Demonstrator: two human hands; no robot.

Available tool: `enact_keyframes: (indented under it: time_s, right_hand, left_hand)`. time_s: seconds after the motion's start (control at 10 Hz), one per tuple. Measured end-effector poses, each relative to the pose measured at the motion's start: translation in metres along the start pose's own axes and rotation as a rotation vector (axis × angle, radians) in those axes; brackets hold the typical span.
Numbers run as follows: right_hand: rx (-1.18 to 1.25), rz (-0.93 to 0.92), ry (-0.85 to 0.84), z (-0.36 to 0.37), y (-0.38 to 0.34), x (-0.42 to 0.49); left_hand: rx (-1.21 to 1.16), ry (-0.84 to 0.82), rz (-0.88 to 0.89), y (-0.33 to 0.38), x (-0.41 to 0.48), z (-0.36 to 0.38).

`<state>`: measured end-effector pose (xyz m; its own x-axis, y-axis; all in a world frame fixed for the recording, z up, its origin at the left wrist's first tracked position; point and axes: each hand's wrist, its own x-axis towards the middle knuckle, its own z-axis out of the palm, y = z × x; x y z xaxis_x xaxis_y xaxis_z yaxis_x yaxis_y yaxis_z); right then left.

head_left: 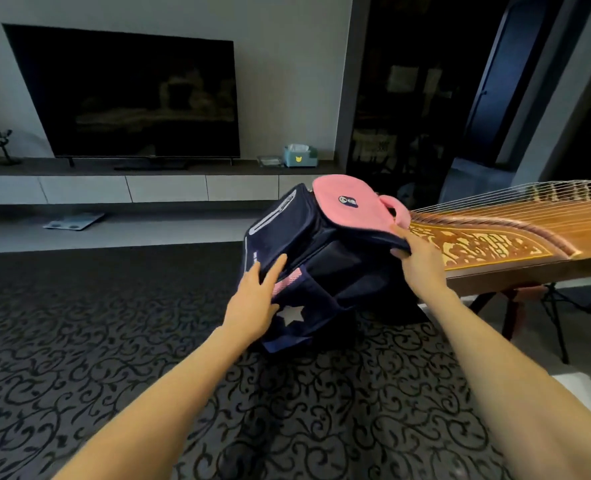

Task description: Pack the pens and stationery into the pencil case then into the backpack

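Backpack (321, 244): navy, stands on the dark scroll-patterned carpet (114, 341), centre of view, leaning a little to the left. A white star shows low on its front.

Pink flap (352, 209): lies over the top of the pack, its near navy-trimmed edge lifted clear of the body, with a dark gap under it (contents of the gap too dark to read).

Left hand (252, 306): fingers straight and slightly spread, laid flat against the front-left face of the pack. No curl, nothing gripped.

Right hand (422, 265): pinches the flap's near right corner, thumb on top, fingers tucked under the trim.

Surroundings: a wooden zither (494, 237) on a stand just beside the pack, on its right. Against the far wall, a dark television (131, 95) on a low console (114, 188), with a tissue box (299, 155) at the console's right end. A bathroom scale (74, 221) sits on the floor below.
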<state>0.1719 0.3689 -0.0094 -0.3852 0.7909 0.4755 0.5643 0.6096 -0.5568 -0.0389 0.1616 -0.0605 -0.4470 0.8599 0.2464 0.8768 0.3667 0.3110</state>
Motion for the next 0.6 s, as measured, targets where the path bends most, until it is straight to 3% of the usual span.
enact_keyframes:
  time_s: [0.1, 0.3, 0.4, 0.5, 0.6]
  right_hand:
    - [-0.123, 0.104, 0.003, -0.008, 0.017, 0.028]
    - [-0.332, 0.216, -0.102, -0.009, 0.032, 0.046]
    - [-0.531, 0.261, -0.073, -0.013, 0.021, 0.038]
    - [-0.657, 0.174, 0.11, -0.021, -0.007, 0.016]
    - [-0.374, -0.007, 0.295, -0.039, -0.039, -0.015]
  left_hand:
    - [0.045, -0.049, 0.111, 0.011, 0.022, 0.013]
    - [0.124, -0.093, 0.096, 0.03, 0.038, 0.024]
    - [0.089, -0.141, 0.089, 0.023, 0.034, 0.013]
    - [-0.059, -0.137, 0.027, 0.019, 0.025, -0.005]
    - [-0.169, 0.019, 0.013, 0.016, 0.007, -0.035]
